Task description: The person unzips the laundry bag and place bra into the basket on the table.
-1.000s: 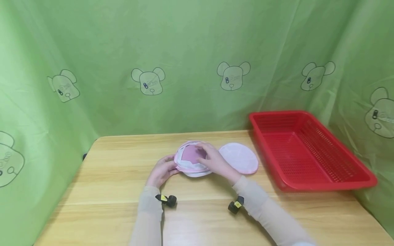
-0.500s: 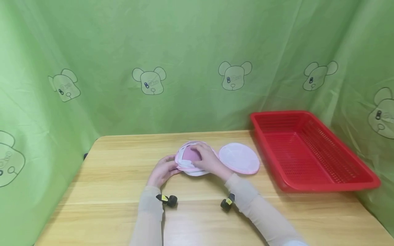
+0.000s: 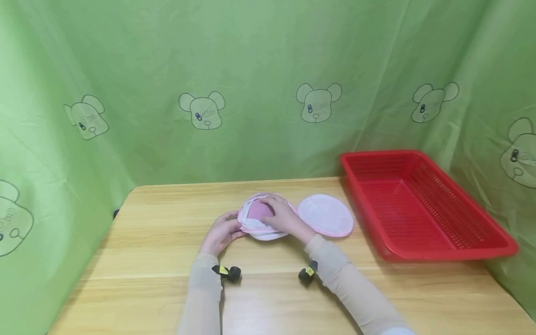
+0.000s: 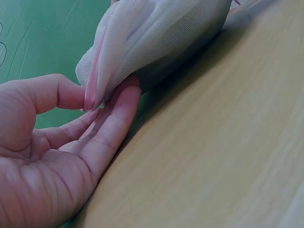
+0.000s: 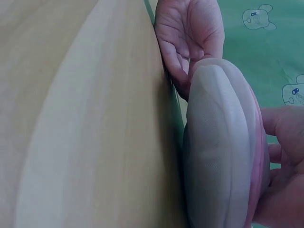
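Note:
A round white mesh laundry bag [image 3: 268, 236] with a pink zip edge sits on the table, its top open. Inside lies a smooth pink piece [image 3: 255, 210], its kind unclear. At the bag's left edge, my left hand [image 3: 222, 232] pinches the zipped rim; in the left wrist view, the thumb is on the pink zip [image 4: 97, 71] and fingers are underneath. My right hand [image 3: 284, 216] reaches over the bag's right side, fingers and thumb apart over the pink piece, fingertips partly hidden. A flat white disc [image 3: 325, 215] with a pink rim lies right beside the bag.
A large red plastic basket [image 3: 393, 223] with perforated sides stands on the right of the wooden table [image 3: 167, 279]. Green curtain [image 3: 251, 149] with bear-face drawings hangs behind and along both sides. Both wrists carry small black cameras [image 3: 229, 273].
My right hand has shifted left and lower over the pink piece, mostly in the first half second. My left hand keeps its pinch on the bag's rim.

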Demonstrator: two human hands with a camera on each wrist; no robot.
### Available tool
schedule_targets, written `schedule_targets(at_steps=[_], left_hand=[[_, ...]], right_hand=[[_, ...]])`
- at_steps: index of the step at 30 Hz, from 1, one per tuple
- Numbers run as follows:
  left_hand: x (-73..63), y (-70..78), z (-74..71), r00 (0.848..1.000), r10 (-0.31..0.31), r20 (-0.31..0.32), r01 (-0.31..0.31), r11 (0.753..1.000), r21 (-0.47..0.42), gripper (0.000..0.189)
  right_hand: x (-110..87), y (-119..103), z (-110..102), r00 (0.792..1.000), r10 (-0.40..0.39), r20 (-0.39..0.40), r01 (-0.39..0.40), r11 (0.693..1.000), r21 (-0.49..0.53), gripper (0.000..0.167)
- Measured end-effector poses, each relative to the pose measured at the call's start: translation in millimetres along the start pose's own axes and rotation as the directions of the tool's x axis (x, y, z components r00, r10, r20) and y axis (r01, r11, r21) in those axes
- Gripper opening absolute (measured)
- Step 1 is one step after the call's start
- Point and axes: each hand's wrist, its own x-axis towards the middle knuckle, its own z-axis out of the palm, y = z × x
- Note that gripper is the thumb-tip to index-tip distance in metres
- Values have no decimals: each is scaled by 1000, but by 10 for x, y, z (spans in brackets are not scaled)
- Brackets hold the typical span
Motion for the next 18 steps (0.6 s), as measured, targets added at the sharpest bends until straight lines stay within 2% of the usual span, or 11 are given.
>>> schedule_targets(at_steps=[9,18], left_hand=[[9,-9,-2,1000,-3,-16,4,1000,4,53],[12,-12,4,1000,-7,-18,7,1000,2,54]], right_hand=[[17,18,9,1000,-23,2,23,999,-38,64],[47,16,78,1000,26,-13,-27,999,-40,65]])
